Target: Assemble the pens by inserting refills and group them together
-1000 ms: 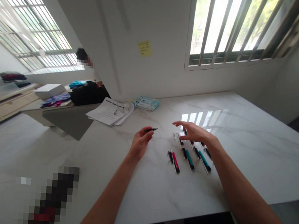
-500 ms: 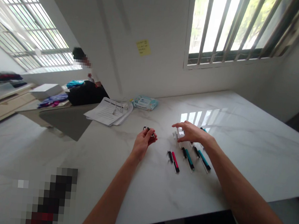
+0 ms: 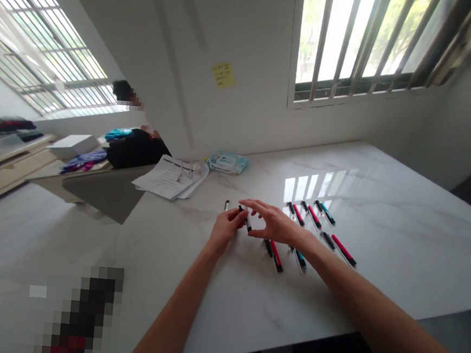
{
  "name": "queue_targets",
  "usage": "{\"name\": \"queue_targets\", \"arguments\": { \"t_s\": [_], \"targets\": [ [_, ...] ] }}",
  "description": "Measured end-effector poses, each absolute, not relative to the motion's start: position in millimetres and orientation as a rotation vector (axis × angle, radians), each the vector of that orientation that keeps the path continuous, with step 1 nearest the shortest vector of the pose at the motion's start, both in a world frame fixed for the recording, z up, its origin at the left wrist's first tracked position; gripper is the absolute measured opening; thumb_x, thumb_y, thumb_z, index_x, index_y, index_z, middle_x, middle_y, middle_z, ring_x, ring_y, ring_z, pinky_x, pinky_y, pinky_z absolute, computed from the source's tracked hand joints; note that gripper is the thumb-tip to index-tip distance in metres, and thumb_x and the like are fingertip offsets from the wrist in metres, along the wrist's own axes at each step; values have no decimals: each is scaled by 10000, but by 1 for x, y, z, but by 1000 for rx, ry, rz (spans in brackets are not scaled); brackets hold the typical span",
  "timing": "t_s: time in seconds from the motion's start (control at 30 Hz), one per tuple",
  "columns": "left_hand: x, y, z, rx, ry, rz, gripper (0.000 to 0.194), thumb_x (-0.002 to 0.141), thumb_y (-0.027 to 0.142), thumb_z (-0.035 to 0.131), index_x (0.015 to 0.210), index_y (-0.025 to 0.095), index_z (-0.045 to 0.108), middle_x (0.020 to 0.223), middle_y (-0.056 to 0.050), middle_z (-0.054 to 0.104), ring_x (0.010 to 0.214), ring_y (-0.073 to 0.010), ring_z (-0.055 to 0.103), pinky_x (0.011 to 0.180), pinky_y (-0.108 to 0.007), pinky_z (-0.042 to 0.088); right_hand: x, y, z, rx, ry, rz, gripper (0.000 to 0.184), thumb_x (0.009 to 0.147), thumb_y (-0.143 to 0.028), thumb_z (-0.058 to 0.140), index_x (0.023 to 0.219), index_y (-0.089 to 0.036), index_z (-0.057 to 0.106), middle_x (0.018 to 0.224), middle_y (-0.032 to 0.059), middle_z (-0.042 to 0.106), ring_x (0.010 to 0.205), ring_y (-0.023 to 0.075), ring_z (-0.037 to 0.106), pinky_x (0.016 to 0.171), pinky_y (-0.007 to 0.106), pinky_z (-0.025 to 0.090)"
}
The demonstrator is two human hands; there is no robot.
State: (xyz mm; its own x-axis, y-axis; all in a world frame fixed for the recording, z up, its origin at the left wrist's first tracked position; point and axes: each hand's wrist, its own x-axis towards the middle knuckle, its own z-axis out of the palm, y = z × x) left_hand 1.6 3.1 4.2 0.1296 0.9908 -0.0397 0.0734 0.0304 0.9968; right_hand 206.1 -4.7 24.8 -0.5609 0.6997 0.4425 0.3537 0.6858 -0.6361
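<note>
My left hand (image 3: 226,231) is closed around a short black pen barrel (image 3: 248,221), held up slightly tilted above the table. My right hand (image 3: 275,223) reaches over from the right, thumb and fingers spread around the two ends of the barrel; whether they touch it I cannot tell. Just beyond the left hand shows a small black-and-silver piece (image 3: 227,204). Pen parts lie in rows by the right hand: a red tube (image 3: 276,254), a teal tube (image 3: 300,259) partly covered by the hand, and a longer red tube (image 3: 344,250), with black pieces and thin white refills beside them.
Farther back lie more sets with red tubes (image 3: 314,217) and a teal tube (image 3: 328,212). A wipes packet (image 3: 227,163) and papers (image 3: 170,178) with glasses on top sit at the table's back left. Another person is at a table on the far left.
My right hand has moved left from above the pen parts to the barrel at my left hand. The back rows, covered before, now show. The left hand keeps its hold.
</note>
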Motion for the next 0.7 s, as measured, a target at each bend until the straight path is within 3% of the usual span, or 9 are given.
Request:
{"name": "queue_targets", "arguments": {
  "t_s": [0.1, 0.17, 0.2, 0.3, 0.7],
  "targets": [
    [1, 4, 5, 1265, 1202, 1090, 464, 715, 579, 816, 912, 163, 756, 823, -32, 708, 732, -144, 618, 708, -250, 479, 224, 7, 27, -894, -2204, 543, 681, 829, -286, 798, 1459, -316, 543, 1518, 91, 514, 1211, 245, 607, 1032, 398, 497],
    [-1, 5, 6, 1258, 1225, 1099, 483, 708, 584, 819, 955, 172, 763, 872, -46, 729, 776, -154, 643, 717, -246, 476, 240, 18, 25, -998, -2275, 451, 295, 878, -249, 750, 1172, -274, 749, 1259, 76, 690, 1144, 249, 613, 1020, 402, 477],
    [-1, 6, 6, 1256, 1234, 1094, 489, 706, 586, 819, 966, 177, 765, 881, -49, 734, 787, -157, 650, 717, -243, 473, 248, 24, 23, -1073, -2307, 421, 190, 892, -216, 726, 1067, -261, 782, 1119, 71, 734, 1086, 249, 618, 983, 392, 480],
    [-1, 5, 7, 1250, 1243, 1076, 502, 704, 601, 812, 981, 184, 767, 904, -62, 745, 809, -170, 668, 723, -248, 477, 262, 36, 14, -1217, -2389, 409, 164, 871, -149, 718, 961, -254, 805, 955, 58, 750, 985, 246, 608, 886, 345, 474],
    [1, 1, 9, 1335, 1251, 1047, 497, 771, 614, 744, 1012, 179, 762, 1053, -113, 779, 915, -226, 717, 783, -290, 501, 251, 37, 1, -1249, -2296, 494, 73, 866, -195, 724, 888, -206, 793, 909, 63, 754, 909, 215, 639, 839, 307, 470]
  ]
}}
